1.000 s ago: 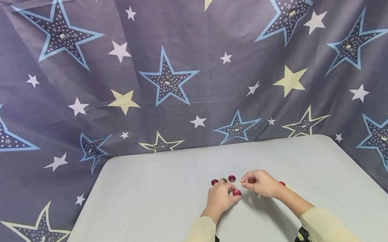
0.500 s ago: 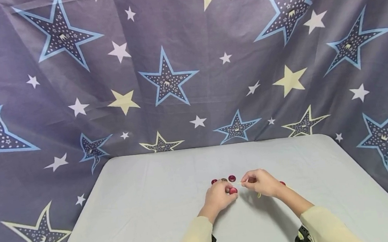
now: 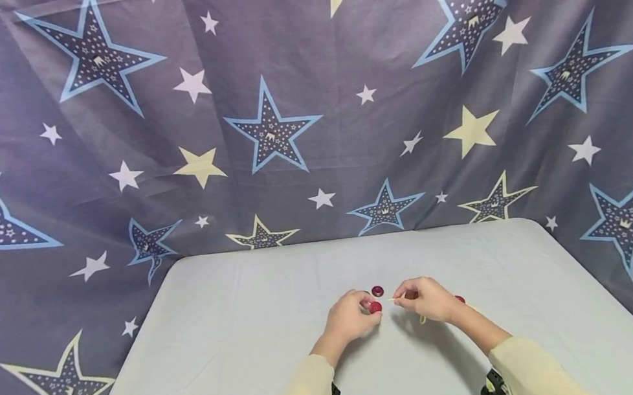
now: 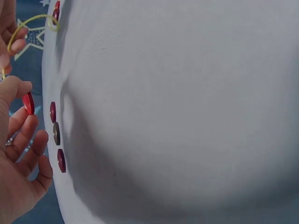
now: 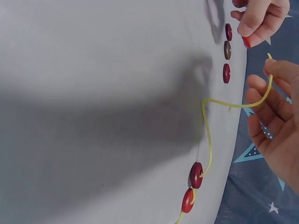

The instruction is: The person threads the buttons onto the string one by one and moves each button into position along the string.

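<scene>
My left hand (image 3: pixel 345 319) pinches a bright red button (image 3: pixel 375 307) between thumb and fingertips, raised above the table. In the left wrist view this button (image 4: pixel 28 103) stands on edge, its other fingers spread loosely below. Just across from it, my right hand (image 3: pixel 428 299) pinches a yellow cord (image 5: pixel 209 133) close to its tip (image 5: pixel 269 56), which points toward the left hand. Farther down, the cord runs through a dark red button (image 5: pixel 196 175) and a brighter red button (image 5: pixel 188 200) lying on the table.
Two loose dark red buttons (image 5: pixel 226 73) and a brown button (image 5: pixel 227 50) between them lie in a row on the white-covered table (image 3: pixel 238 337). A star-patterned curtain (image 3: pixel 305 94) hangs behind the table's far edge.
My left hand has drawn a little to the left with the red button, turning its face up toward the head camera. The right hand with the cord has stayed in place.
</scene>
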The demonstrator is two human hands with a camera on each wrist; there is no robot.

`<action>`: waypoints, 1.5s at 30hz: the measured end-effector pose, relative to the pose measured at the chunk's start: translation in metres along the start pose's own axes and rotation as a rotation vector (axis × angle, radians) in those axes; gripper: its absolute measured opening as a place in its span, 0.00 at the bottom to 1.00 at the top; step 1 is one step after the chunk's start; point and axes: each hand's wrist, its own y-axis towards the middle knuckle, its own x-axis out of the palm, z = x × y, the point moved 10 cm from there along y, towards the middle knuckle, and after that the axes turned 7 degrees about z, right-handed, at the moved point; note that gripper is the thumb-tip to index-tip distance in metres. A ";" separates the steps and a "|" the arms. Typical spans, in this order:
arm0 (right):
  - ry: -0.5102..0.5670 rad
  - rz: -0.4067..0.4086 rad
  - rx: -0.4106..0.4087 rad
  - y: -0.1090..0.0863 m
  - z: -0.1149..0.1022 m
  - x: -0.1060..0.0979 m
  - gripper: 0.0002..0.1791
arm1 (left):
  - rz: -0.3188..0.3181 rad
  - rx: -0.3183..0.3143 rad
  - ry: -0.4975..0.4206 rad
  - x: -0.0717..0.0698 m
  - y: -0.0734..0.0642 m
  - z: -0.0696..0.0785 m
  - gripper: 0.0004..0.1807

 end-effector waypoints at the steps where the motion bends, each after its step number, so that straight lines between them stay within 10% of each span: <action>1: 0.000 -0.002 0.008 0.000 0.000 0.001 0.07 | 0.000 0.001 -0.010 -0.001 -0.001 0.000 0.14; 45: 0.014 0.013 0.007 0.006 -0.010 0.011 0.07 | 0.059 -0.085 -0.488 -0.032 -0.015 -0.028 0.12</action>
